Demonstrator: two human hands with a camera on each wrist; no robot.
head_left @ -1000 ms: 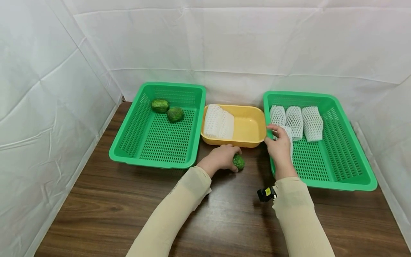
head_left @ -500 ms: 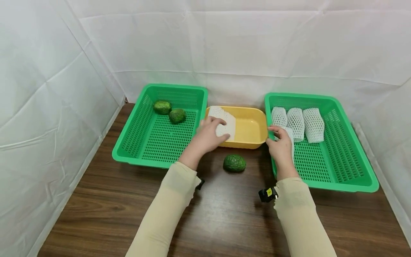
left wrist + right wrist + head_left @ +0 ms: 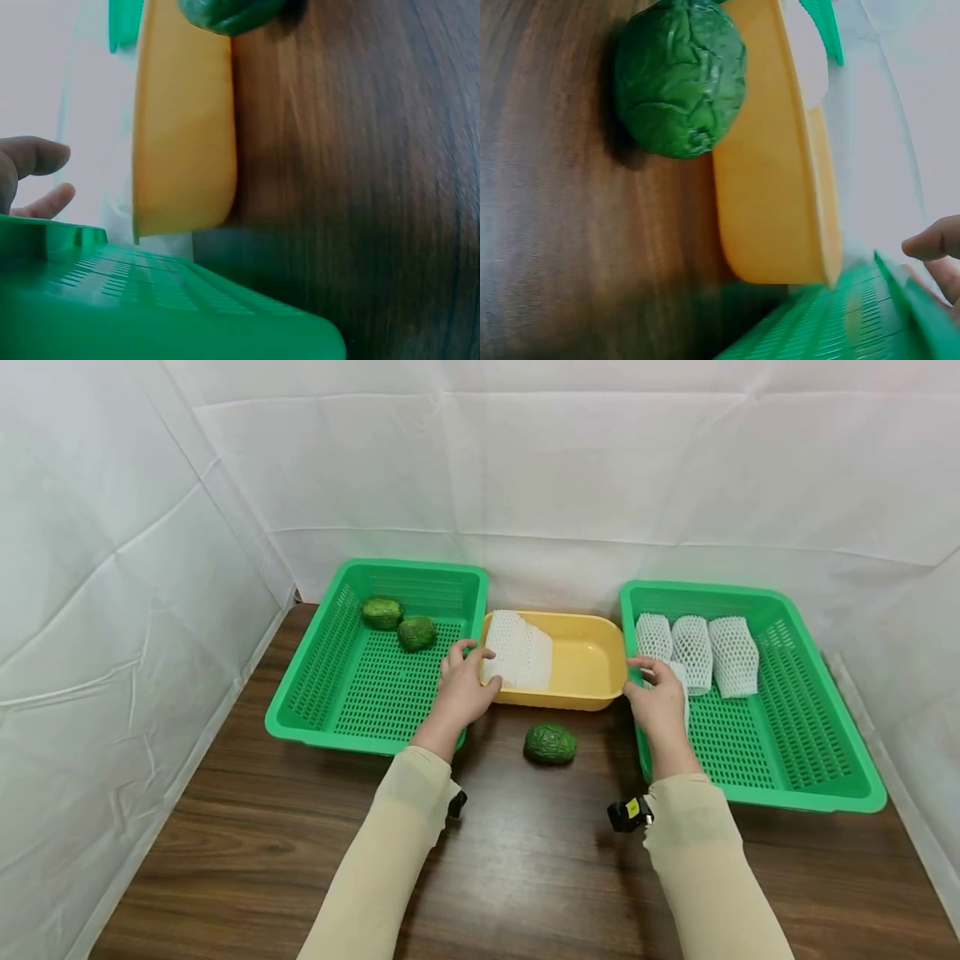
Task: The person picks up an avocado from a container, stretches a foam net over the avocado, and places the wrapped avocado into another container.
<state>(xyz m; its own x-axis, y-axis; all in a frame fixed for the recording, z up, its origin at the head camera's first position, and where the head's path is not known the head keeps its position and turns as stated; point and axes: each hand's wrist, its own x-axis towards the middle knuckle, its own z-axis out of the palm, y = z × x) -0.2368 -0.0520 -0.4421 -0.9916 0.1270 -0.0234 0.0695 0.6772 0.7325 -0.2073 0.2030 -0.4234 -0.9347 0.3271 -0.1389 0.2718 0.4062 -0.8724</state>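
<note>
White sheeting point(image 3: 562, 477) hangs along the far side and down both ends of a dark wood-grained surface point(image 3: 525, 877). A green perforated basket stands at the right point(image 3: 727, 743) and another at the left point(image 3: 375, 693), both towards the far edge. Cream sleeves cover the two forearms, left point(image 3: 382, 860) and right point(image 3: 705, 860), reaching in from the near side. Between the baskets sits a shallow yellow tub point(image 3: 585, 664). The left hand point(image 3: 459, 693) is over the gap between the left basket and the tub, palm down, its fingers spread with the thumb well apart and nothing held. The right hand point(image 3: 660, 706) is at the left rim of the right basket, fingers loosely bent, thumb and forefinger apart; whether they touch the rim I cannot tell. White foam nets point(image 3: 517, 652) lie overlapping in the left part of the tub, near the left hand's fingertips. Three netted bundles point(image 3: 692, 652) lie in a row at the far left of the right basket, a fourth nearer and partly hidden by the right hand. One wrinkled green fruit point(image 3: 550, 744) lies on its side on the surface, just nearside of the tub and between the hands. Two more green fruits point(image 3: 417, 633) lie side by side at the far end of the left basket.
</note>
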